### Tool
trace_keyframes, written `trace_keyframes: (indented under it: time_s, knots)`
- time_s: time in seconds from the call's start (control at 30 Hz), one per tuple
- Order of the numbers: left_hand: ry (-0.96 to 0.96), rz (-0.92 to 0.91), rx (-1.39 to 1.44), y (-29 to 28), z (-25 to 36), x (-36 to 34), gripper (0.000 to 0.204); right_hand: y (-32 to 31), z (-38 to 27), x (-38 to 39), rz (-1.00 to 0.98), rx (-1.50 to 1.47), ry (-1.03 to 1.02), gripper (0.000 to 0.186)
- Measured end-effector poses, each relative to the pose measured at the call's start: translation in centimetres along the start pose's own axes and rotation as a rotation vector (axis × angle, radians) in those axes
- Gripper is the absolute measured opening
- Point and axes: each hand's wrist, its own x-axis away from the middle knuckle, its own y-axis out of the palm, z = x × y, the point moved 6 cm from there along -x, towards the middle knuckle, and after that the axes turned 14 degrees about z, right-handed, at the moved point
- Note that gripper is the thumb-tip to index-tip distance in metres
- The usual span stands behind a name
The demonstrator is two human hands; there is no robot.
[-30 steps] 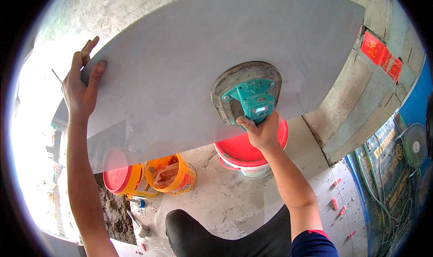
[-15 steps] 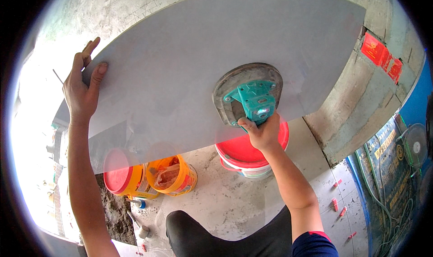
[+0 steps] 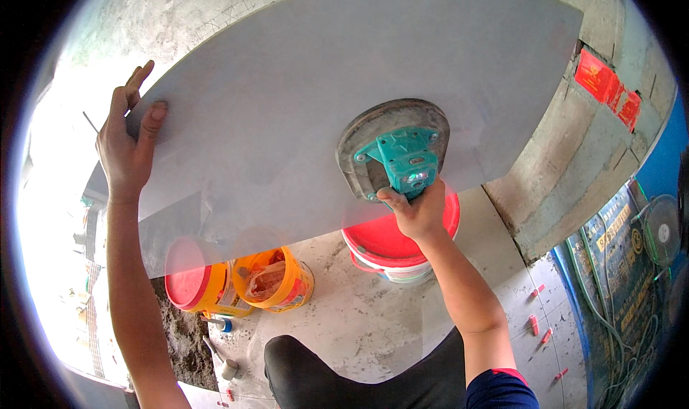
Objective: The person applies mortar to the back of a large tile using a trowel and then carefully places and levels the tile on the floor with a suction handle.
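A large grey wall tile [image 3: 287, 86] fills the upper middle of the view. Its left edge is gripped by my left hand [image 3: 129, 140], thumb on the front face and fingers reaching round behind the edge. Pressed against the lower right part of that face is a teal suction cup tool [image 3: 405, 154] with a broad dark pad. My right hand [image 3: 423, 209] is wrapped round the tool's handle, its thumb on the near end; the other fingers are mostly hidden under it.
A white bucket with a red lid [image 3: 384, 245] stands below the tile. To its left are an open orange bucket [image 3: 291, 283] and a yellow bucket with a red lid [image 3: 190, 287]. A mallet [image 3: 226, 366] lies on the floor. Several red tile wedges [image 3: 533, 324] and cables [image 3: 603, 316] are at right.
My left hand and the tile's left edge have shifted very slightly left. The suction cup tool and my right hand stay almost still.
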Motion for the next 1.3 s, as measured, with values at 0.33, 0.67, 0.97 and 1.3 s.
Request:
trace_keyframes:
  time_s: [0.33, 0.67, 0.97, 1.3]
  knots:
    - [-0.029, -0.026, 0.024, 0.33, -0.63, 0.37, 0.042, 0.11, -0.34, -0.07, -0.001, -0.017, -0.026, 0.072]
    - [-0.058, -0.027, 0.010, 0.28, -0.48, 0.09, 0.043, 0.31, -0.42, -0.24, 0.002, 0.010, -0.008, 0.072]
    - [-0.036, 0.027, 0.027, 0.30, -1.00, 0.05, 0.052, 0.28, -0.10, -0.16, -0.009, -0.003, 0.013, 0.072]
    - [-0.010, 0.020, 0.001, 0.39, -0.65, 0.01, 0.049, 0.40, 0.02, -0.19, -0.011, 0.000, 0.023, 0.073]
